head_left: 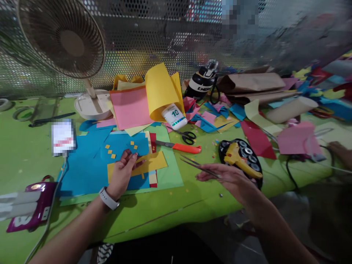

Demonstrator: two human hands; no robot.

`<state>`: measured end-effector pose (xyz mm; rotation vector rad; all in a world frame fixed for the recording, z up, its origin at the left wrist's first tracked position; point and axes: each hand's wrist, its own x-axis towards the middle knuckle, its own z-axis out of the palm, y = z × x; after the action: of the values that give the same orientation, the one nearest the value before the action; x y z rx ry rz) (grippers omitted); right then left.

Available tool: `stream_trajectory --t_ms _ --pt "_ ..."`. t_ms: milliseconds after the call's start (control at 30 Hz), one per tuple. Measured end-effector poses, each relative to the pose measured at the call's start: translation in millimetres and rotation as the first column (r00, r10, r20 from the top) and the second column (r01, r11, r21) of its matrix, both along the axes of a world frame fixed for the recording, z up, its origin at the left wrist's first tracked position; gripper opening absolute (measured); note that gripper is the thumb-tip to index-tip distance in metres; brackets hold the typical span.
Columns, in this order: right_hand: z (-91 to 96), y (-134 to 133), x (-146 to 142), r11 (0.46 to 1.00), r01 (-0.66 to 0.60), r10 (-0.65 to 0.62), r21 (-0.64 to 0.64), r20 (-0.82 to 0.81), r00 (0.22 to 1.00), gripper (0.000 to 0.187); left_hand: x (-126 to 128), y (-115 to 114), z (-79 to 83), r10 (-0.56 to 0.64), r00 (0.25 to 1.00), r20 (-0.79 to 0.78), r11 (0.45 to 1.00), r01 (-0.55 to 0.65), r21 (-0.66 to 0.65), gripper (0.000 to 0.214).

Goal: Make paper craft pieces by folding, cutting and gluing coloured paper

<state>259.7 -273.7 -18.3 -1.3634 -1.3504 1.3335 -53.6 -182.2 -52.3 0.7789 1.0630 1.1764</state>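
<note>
My left hand, with a pale watch band at the wrist, has thumb and fingers pinched together above a yellow paper strip. Whatever is in the pinch is too small to make out. Several small yellow paper squares lie on the blue paper just beyond the fingers. In my right hand is a pair of metal tweezers, tips pointing left over the green tabletop. An orange-handled craft knife and black-handled scissors lie between and beyond my hands.
Right of my right hand, a yellow glue gun rests on a black tray. A fan, a white bottle, a black flask and coloured paper scraps line the back. A phone lies left. Another person's hand shows at right.
</note>
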Motion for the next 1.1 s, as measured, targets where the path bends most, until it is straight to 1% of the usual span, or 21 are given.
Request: stream_trajectory --t_ms 33,67,100,167,233,267,300,367,400,467,500,533,567,633,700,733,800,867,1000,1100 --pt "2.6 0.5 0.2 0.999 -0.010 0.013 0.043 -0.068 0.998 0.059 0.4 -0.1 0.9 0.006 1.000 0.008 1.000 -0.006 -0.007 0.042" --pt "3.9 1.3 -0.1 0.997 -0.003 0.011 0.078 -0.102 0.995 0.065 0.7 -0.3 1.7 0.011 1.000 0.014 1.000 -0.011 -0.012 0.043" --pt "3.7 2.5 -1.2 0.994 0.032 -0.021 0.102 -0.099 0.995 0.066 0.9 -0.3 2.4 0.016 1.000 0.017 1.000 -0.015 -0.015 0.044" --pt "-0.4 6.7 -5.3 0.978 0.161 -0.159 0.133 -0.030 0.987 0.051 0.9 -0.2 3.0 0.018 1.000 0.008 1.000 -0.018 -0.012 0.043" --pt "-6.9 12.8 -10.8 0.942 0.277 -0.295 0.187 0.073 0.953 0.036 0.3 0.3 2.6 0.020 1.000 0.003 1.000 -0.020 -0.006 0.041" --pt "-10.0 16.1 -13.4 0.924 0.300 -0.336 0.238 0.128 0.933 0.033 -0.2 0.6 2.1 0.018 1.000 0.006 1.000 -0.018 -0.003 0.041" --pt "-12.7 19.3 -15.5 0.910 0.292 -0.353 0.294 0.181 0.918 0.032 -0.6 1.0 1.6 0.013 1.000 0.011 1.000 -0.013 -0.002 0.040" --pt "-16.2 24.8 -17.5 0.902 0.238 -0.343 0.360 0.264 0.901 0.031 -1.4 1.6 0.3 -0.002 1.000 0.023 1.000 0.002 0.006 0.039" --pt "-17.0 26.9 -17.3 0.910 0.214 -0.321 0.355 0.276 0.906 0.032 -1.7 1.8 -0.2 -0.011 1.000 0.027 1.000 0.011 0.011 0.038" --pt "-16.9 30.7 -14.1 0.934 0.205 -0.279 0.294 0.237 0.931 0.035 -1.9 2.0 -1.3 -0.014 0.999 0.035 1.000 0.014 0.016 0.037" --pt "-16.1 32.7 -11.0 0.938 0.225 -0.283 0.264 0.208 0.936 0.036 -1.9 2.1 -1.7 -0.013 0.999 0.039 1.000 0.012 0.013 0.037" --pt "-15.0 35.0 -6.9 0.931 0.261 -0.312 0.256 0.189 0.931 0.037 -1.9 2.0 -2.0 -0.008 0.999 0.043 1.000 0.008 0.008 0.037" --pt "-13.7 37.9 -1.9 0.911 0.308 -0.363 0.274 0.183 0.913 0.037 -1.8 2.0 -2.2 -0.004 0.999 0.046 1.000 0.004 0.003 0.038" --pt "-11.4 44.9 9.9 0.836 0.397 -0.496 0.377 0.214 0.841 0.038 -1.7 1.7 -2.3 0.001 0.999 0.043 1.000 -0.001 -0.004 0.038" --pt "-10.7 52.4 22.0 0.767 0.413 -0.593 0.491 0.296 0.749 0.039 -1.7 1.4 -2.0 0.001 1.000 0.030 1.000 -0.001 -0.002 0.039" --pt "-11.3 55.8 27.2 0.753 0.394 -0.614 0.527 0.347 0.709 0.039 -1.8 1.3 -1.7 0.001 1.000 0.024 1.000 -0.001 -0.003 0.039" --pt "-13.9 60.9 35.0 0.759 0.354 -0.622 0.546 0.447 0.643 0.041 -1.9 1.1 -1.3 0.002 1.000 0.020 1.000 -0.002 -0.007 0.038" --pt "-17.7 63.7 39.2 0.772 0.343 -0.617 0.535 0.502 0.606 0.043 -2.0 1.0 -1.1 0.004 1.000 0.020 1.000 -0.004 -0.009 0.038" --pt "-24.0 66.9 41.6 0.783 0.361 -0.611 0.507 0.516 0.601 0.044 -2.3 1.3 -2.1 -0.005 1.000 0.002 1.000 0.005 -0.005 0.037" --pt "-26.1 70.2 42.0 0.778 0.381 -0.622 0.500 0.525 0.581 0.048 -3.0 1.9 -3.7 -0.005 1.000 -0.010 1.000 0.005 0.002 0.037"
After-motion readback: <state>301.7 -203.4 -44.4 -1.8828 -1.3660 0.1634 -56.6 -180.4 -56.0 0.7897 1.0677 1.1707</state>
